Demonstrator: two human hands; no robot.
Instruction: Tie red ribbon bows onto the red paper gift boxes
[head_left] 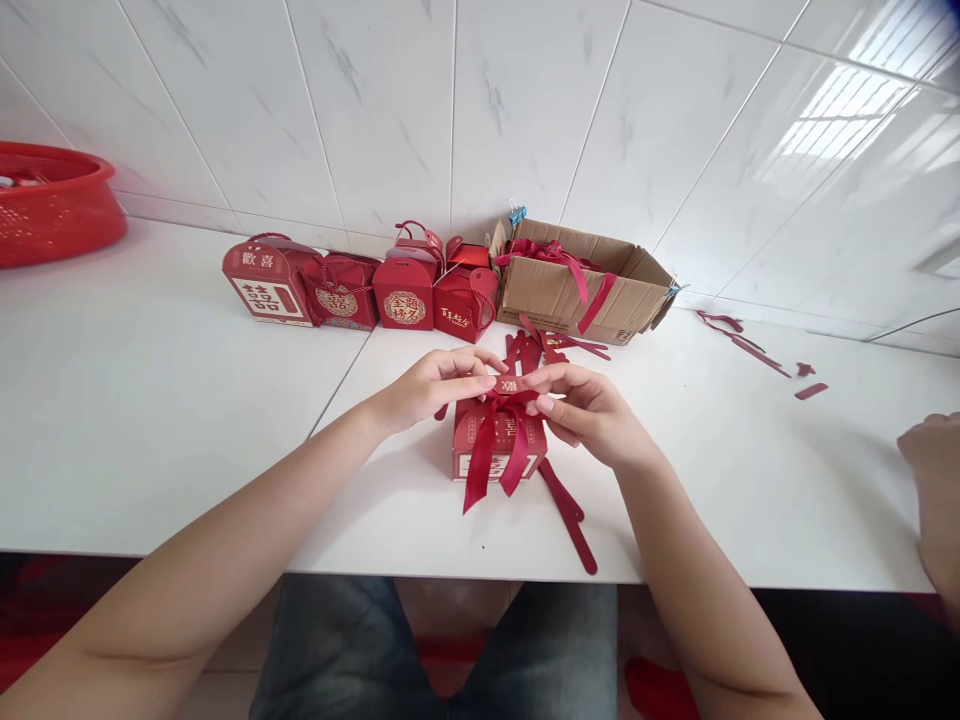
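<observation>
Head view: the left hand (450, 382) pinches the left end of the card handle (510, 384) on top of a red gift box (466, 432), while the right hand (592, 408) has half-curled fingers at the handle's right end and by the ribbon bow (504, 402); whether it grips or merely touches cannot be told. The box stands upright on the white table (150, 400), in front of the wearer, bow tails hanging over its printed face. Light, even fingertip pressure would suit the thin card, with the loops drawn equally so the knot sits centred. Loose red strips (568, 515) reach from the box's right side almost to the front edge, where a wrist could sweep them off. Behind, the ribbon-filled carton (544, 303) and a row of red boxes (259, 265) limit reach. Leftward, the tabletop gives elbow room towards a red basket (64, 220); rightward, another person's hand (934, 480) is at the edge.
</observation>
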